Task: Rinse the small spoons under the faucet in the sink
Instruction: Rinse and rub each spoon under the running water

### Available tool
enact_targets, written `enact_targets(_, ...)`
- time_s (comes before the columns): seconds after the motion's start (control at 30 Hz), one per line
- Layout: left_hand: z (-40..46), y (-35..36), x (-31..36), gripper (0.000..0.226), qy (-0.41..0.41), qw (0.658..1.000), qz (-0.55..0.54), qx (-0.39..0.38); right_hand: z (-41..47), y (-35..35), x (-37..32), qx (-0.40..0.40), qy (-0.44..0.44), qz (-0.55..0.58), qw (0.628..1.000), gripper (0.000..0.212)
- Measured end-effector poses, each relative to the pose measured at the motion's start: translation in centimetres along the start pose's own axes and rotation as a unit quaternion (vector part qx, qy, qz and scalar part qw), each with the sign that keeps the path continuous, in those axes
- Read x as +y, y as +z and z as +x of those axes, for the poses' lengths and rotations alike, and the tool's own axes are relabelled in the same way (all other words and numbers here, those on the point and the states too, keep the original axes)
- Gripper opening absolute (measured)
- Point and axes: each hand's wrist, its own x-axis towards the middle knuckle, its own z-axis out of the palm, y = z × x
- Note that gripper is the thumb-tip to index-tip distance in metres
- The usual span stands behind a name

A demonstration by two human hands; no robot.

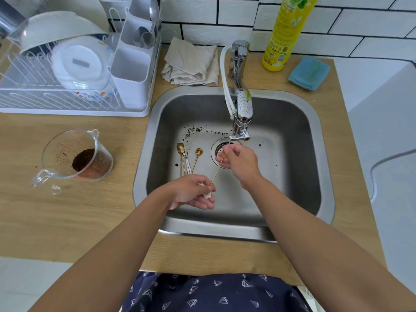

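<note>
Measuring jug (76,158) beside dish rack (67,64), folded cloth (192,63).

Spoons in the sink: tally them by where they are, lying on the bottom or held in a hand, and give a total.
Lying on the sink bottom, left of the drain: 3 spoons
Held: 1 spoon, handle end pinched by the left hand, bowl end at the right hand under the faucet
Total: 4

Wooden counter (67,221) carries dish rack (56,102), measuring jug (76,156), cloth (191,63), bottle (286,34), sponge (309,73)
</note>
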Motion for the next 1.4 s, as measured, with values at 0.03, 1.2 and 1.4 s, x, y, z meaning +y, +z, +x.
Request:
enact_targets(0.03, 0.1, 0.0, -0.1, 0.015, -0.001, 1.000, 0.006, 0.002, -0.1, 0.1, 0.0, -0.021, 0.000, -0.005, 1.000, 0.015)
enact_targets(1.2, 4.5, 5.1, 2.4, 0.032, 0.144, 0.977, -0.104, 0.116, -1.6, -1.7, -0.9, -0.048, 0.127, 0.416, 0.899, 0.034)
enact_targets(1.4, 3.9, 2.4, 1.9, 0.051, 0.127, 0.974, 0.158, 0.106, -1.9, -3.3, -0.5, -0.039, 0.105, 0.414, 0.903, 0.021)
